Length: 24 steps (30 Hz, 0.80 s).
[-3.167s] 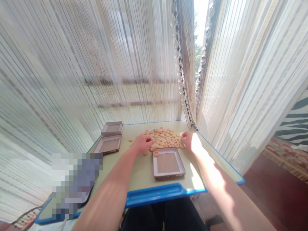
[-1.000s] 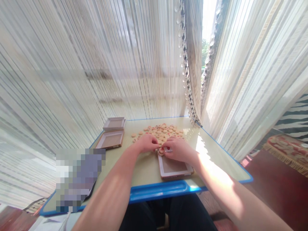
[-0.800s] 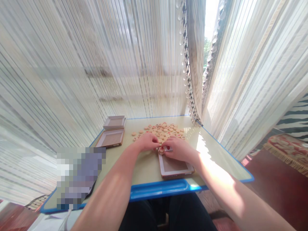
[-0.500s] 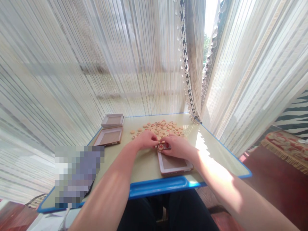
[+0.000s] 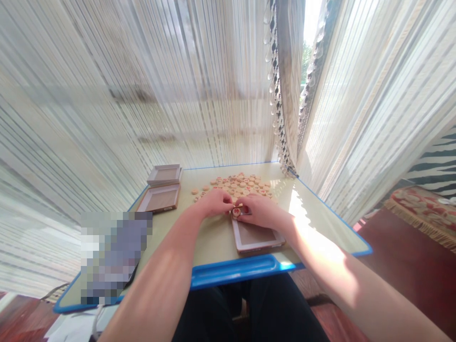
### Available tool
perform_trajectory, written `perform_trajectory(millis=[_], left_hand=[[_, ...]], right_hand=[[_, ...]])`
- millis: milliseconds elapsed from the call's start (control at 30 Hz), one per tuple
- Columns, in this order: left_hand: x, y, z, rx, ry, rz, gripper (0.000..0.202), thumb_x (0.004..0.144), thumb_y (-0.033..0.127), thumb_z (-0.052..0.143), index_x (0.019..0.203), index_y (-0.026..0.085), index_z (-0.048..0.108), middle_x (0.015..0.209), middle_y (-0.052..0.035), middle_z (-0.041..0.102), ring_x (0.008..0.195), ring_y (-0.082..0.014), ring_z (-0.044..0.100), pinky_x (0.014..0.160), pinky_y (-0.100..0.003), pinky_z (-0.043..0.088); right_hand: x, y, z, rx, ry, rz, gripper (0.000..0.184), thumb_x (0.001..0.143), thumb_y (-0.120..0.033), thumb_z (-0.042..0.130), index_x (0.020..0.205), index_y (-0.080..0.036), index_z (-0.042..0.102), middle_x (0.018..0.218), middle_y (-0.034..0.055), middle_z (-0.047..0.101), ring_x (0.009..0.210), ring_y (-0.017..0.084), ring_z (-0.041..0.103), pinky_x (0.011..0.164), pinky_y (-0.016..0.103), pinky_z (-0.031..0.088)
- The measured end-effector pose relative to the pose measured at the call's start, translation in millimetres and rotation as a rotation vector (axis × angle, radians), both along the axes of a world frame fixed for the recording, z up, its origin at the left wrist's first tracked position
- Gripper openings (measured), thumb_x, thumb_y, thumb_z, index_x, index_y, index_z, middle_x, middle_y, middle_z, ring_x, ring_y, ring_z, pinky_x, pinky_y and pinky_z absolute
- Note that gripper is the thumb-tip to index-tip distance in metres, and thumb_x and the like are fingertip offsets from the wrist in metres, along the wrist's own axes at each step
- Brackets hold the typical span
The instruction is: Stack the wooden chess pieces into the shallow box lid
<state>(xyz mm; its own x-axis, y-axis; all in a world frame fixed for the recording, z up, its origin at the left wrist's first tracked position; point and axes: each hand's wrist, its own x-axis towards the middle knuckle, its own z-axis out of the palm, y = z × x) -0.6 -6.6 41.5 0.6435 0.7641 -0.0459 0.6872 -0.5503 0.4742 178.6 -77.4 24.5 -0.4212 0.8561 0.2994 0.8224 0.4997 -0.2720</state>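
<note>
A shallow box tray (image 5: 254,233) with a white rim lies before me near the table's front edge. At its far left corner is a round wooden Chinese chess piece (image 5: 236,213) with a red character facing up. My right hand (image 5: 258,210) reaches over the tray's far side, thumb and fingers closed around that piece. My left hand (image 5: 218,203) is beside the same corner, its fingertips pinched together close to the piece; whatever they grip is hidden. Just beyond both hands, many more chess pieces (image 5: 243,185) lie loosely spread, partly covered by the hands.
Two more shallow boxes, a nearer one (image 5: 158,197) and a farther one (image 5: 164,174), sit at the table's left back. A blurred-out flat object (image 5: 119,259) lies front left. The table has a blue rim (image 5: 233,273). Sheer string curtains (image 5: 213,95) hang behind it.
The view has shifted slightly. The fingers of my right hand have drawn in a little around the piece, and both hands stay at the tray's corner.
</note>
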Motion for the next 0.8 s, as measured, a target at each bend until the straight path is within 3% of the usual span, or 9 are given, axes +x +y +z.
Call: perform_trajectory(millis=[300, 567, 667, 800], left_hand=[[1.4, -3.4, 3.2, 0.014, 0.011, 0.028, 0.022, 0.066, 0.032, 0.052, 0.066, 0.015, 0.067, 0.06, 0.0014, 0.063, 0.059, -0.0115, 0.053, 0.051, -0.02, 0.033], [-1.5, -0.2, 2.2, -0.009, -0.019, 0.054, 0.021, 0.065, 0.03, 0.052, 0.062, 0.015, 0.067, 0.056, 0.0011, 0.061, 0.055, -0.0114, 0.051, 0.05, -0.021, 0.034], [-3.4, 3.4, 1.3, 0.073, -0.017, 0.109, 0.021, 0.066, 0.028, 0.051, 0.064, 0.015, 0.067, 0.059, 0.0003, 0.062, 0.056, -0.0122, 0.052, 0.052, -0.022, 0.035], [-3.2, 8.5, -3.2, 0.266, -0.049, 0.138, 0.024, 0.067, 0.023, 0.05, 0.081, 0.018, 0.07, 0.081, -0.0017, 0.068, 0.075, -0.0157, 0.058, 0.066, -0.023, 0.042]], right_hand=[[1.2, 2.9, -3.2, -0.023, 0.023, -0.024, 0.024, 0.075, -0.022, 0.057, 0.099, -0.023, 0.059, 0.084, 0.0018, 0.062, 0.079, 0.016, 0.053, 0.069, 0.025, 0.035], [7.0, 7.2, 0.5, -0.017, 0.088, -0.1, 0.014, 0.074, -0.015, 0.052, 0.085, -0.021, 0.058, 0.079, 0.0007, 0.06, 0.074, 0.014, 0.051, 0.065, 0.023, 0.035], [14.9, 12.9, 0.8, 0.058, 0.126, -0.168, 0.017, 0.072, -0.011, 0.048, 0.083, -0.019, 0.058, 0.082, 0.0024, 0.06, 0.079, 0.015, 0.051, 0.07, 0.025, 0.037], [23.1, 20.6, -3.0, 0.051, 0.147, -0.221, 0.022, 0.075, -0.011, 0.044, 0.082, -0.019, 0.063, 0.089, 0.0046, 0.063, 0.087, 0.017, 0.054, 0.077, 0.026, 0.039]])
